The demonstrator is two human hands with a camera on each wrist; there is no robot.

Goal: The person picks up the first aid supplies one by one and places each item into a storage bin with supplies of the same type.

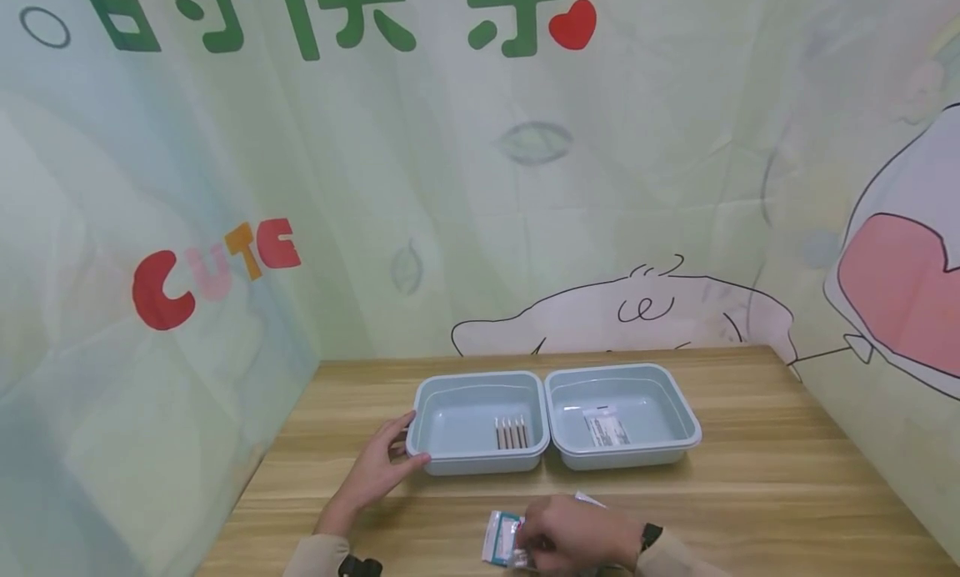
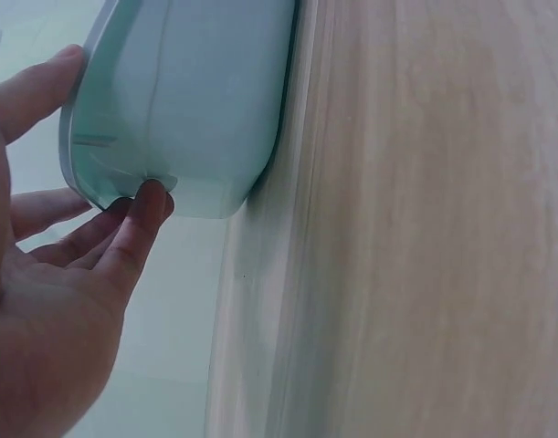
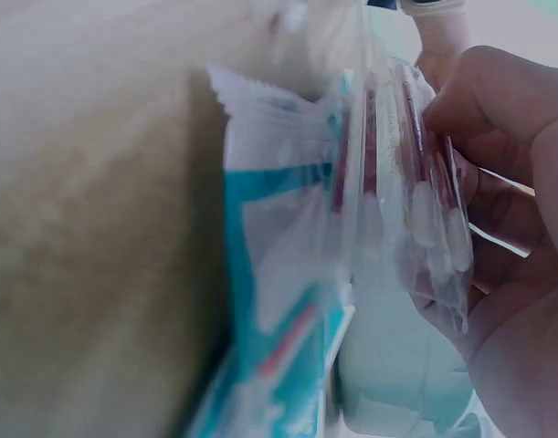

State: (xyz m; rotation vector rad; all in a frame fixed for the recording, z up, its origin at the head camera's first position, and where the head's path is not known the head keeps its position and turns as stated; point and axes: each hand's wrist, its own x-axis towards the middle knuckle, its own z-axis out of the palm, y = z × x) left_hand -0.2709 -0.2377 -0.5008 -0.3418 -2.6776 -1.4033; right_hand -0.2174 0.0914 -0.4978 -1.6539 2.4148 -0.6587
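Observation:
My left hand [image 1: 378, 464] holds the front left corner of the left light-blue plastic tray [image 1: 480, 467], thumb at the front rim and fingers along the left side. Above the table in front of the trays, my right hand [image 1: 573, 531] pinches a clear packet of cotton swabs [image 3: 425, 210] with reddish-brown stems and white tips. Close by it is a white and teal packet [image 1: 497, 537], partly covered by the hand in the head view. Inside the left tray, several brown swabs [image 1: 512, 433] lie in a row.
A second light-blue tray [image 1: 626, 459] stands against the right side of the first, holding a small printed packet [image 1: 606, 427]. The wood-grain table [image 1: 765, 494] reaches back to a printed cloth backdrop [image 1: 450, 185]. Another pale packet edge [image 1: 590, 499] shows behind the right hand.

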